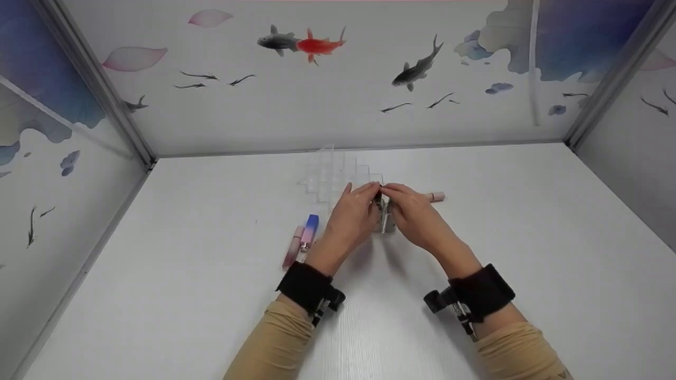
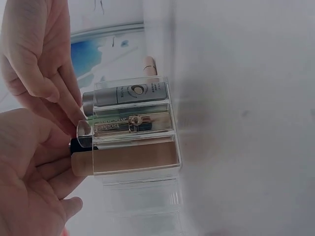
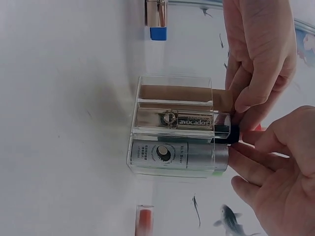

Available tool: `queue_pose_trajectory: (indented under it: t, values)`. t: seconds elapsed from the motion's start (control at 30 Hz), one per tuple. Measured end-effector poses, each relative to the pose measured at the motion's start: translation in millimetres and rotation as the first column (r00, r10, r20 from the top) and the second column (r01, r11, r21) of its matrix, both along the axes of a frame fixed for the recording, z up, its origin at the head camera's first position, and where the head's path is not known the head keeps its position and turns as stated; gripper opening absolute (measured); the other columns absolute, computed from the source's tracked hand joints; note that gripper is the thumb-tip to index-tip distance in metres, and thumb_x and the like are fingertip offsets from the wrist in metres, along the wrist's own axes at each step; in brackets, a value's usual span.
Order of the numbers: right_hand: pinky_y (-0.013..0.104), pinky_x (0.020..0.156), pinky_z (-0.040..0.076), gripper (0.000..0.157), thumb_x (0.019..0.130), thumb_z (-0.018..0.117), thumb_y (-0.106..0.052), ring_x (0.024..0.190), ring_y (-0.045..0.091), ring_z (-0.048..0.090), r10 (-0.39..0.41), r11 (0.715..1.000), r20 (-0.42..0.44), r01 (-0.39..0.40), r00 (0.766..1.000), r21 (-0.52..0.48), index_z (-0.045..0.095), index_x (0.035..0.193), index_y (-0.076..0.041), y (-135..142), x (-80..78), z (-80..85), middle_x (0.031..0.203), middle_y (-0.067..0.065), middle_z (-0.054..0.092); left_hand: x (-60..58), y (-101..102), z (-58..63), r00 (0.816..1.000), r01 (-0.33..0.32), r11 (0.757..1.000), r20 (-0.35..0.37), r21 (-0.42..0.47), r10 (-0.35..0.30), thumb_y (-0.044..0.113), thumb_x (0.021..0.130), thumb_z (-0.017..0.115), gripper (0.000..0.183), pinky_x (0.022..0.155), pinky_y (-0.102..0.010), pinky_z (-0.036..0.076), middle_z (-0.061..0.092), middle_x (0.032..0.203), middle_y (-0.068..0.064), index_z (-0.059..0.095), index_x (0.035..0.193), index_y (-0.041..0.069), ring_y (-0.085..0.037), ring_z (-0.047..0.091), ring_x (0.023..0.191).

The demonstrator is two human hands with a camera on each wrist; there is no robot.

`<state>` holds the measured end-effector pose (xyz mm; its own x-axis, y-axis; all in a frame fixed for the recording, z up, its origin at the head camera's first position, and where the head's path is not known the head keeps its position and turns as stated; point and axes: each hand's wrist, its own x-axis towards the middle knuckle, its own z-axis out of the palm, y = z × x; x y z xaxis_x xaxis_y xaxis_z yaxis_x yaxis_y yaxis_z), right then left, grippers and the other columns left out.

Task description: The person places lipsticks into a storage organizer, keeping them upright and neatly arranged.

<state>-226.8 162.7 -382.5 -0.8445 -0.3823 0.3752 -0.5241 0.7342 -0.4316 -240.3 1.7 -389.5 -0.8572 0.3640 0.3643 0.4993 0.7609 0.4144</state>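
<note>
In the head view, my left hand (image 1: 356, 216) and right hand (image 1: 417, 214) meet over a small clear box, fingertips together at a black cap (image 1: 378, 195). From both sides, the thumb and fingers pinch this black-capped tube (image 3: 234, 134), whose lower part is mostly hidden. The clear box (image 2: 172, 105) stands upright with compartments. A brown tube (image 2: 135, 156), a clear-capped lip tube (image 3: 192, 120) marked "avocado" and a silver tube (image 3: 172, 155) stand in it. My left fingers lie close to the brown tube's top, and my right fingertips touch the silver tube's top.
Behind the hands stands a clear stepped rack (image 1: 338, 174). On the table left of my left hand lie a pinkish lip gloss (image 1: 293, 245) and a blue-and-pink tube (image 1: 310, 229). A pale pink tube (image 1: 436, 197) lies beyond my right hand. Printed panels surround the white table (image 1: 174, 237).
</note>
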Motion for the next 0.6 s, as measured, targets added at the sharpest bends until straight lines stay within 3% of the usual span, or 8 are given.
queue_pose_trajectory:
  t: [0.2,0.4,0.6]
  values:
    - [0.051,0.109,0.045,0.034,0.100,0.049,0.001,0.128,0.040,0.054,0.002,0.999,-0.012,-0.001,1.000,0.050,0.059,0.132,0.008,-0.3,0.0,0.1,0.134,0.024,0.062,-0.1,0.0,-2.2,1.000,-0.015,0.999,-0.021,-0.044,0.014,0.010,0.099,0.055,0.041,0.121,-0.050,0.032,0.062,0.140,-0.009,0.057,0.139,0.004,-0.021,0.057,0.133]
    - [0.054,0.097,0.050,0.029,0.096,0.054,0.003,0.111,0.042,0.059,0.003,0.997,-0.118,0.006,0.993,0.076,0.066,0.122,0.007,-0.2,-1.9,-3.8,0.122,0.021,0.070,-0.8,0.5,-4.9,0.999,-0.030,0.998,-0.038,-0.049,0.028,0.013,0.099,0.056,0.037,0.118,-0.052,0.036,0.066,0.134,-0.008,0.062,0.134,0.005,-0.023,0.059,0.130]
    - [0.056,0.090,0.049,0.030,0.093,0.055,0.006,0.106,0.041,0.057,-0.011,0.996,-0.145,0.024,0.989,0.085,0.066,0.121,0.008,1.1,-2.9,-9.1,0.121,0.022,0.068,-0.1,0.8,-5.3,0.999,-0.020,0.998,-0.028,-0.053,0.019,0.015,0.099,0.056,0.038,0.118,-0.053,0.035,0.065,0.136,-0.009,0.061,0.136,0.005,-0.025,0.058,0.131]
